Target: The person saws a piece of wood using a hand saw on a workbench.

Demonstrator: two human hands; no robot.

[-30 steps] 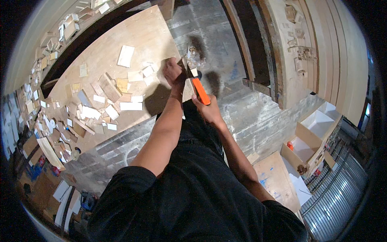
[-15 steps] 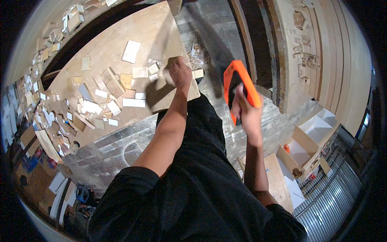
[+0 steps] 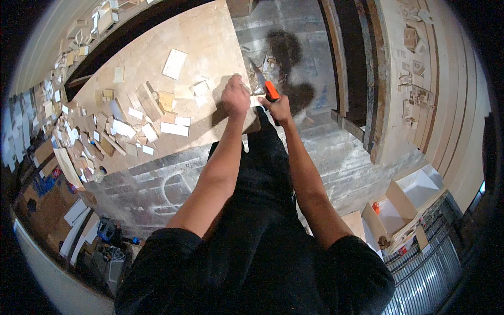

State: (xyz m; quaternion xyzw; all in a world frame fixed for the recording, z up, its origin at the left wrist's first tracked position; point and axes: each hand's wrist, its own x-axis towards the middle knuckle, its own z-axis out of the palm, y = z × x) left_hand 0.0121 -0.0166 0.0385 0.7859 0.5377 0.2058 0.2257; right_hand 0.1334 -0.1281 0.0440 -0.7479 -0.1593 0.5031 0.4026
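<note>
At the right edge of the wooden table [image 3: 152,58], my left hand [image 3: 236,95] is closed over a small wood piece [image 3: 255,101] and presses it down. The piece's pale end sticks out past the table edge, while the rest is hidden under the hand. Close on the right, my right hand [image 3: 278,107] grips the orange and black handle of a handsaw [image 3: 271,90]. The saw's thin blade points away from me beside the table edge, near the wood piece. Whether its teeth touch the wood I cannot tell.
Wood offcuts and white-faced scraps [image 3: 122,129] are strewn over the table's left half, with a larger white board [image 3: 175,63] farther back. Beyond the edge, wood scraps [image 3: 270,63] lie on the grey floor. Compartmented wooden boxes [image 3: 391,214] stand at lower right.
My right hand has brought the saw left and turned it, from out over the floor to the table edge. The left hand stays on the wood piece.
</note>
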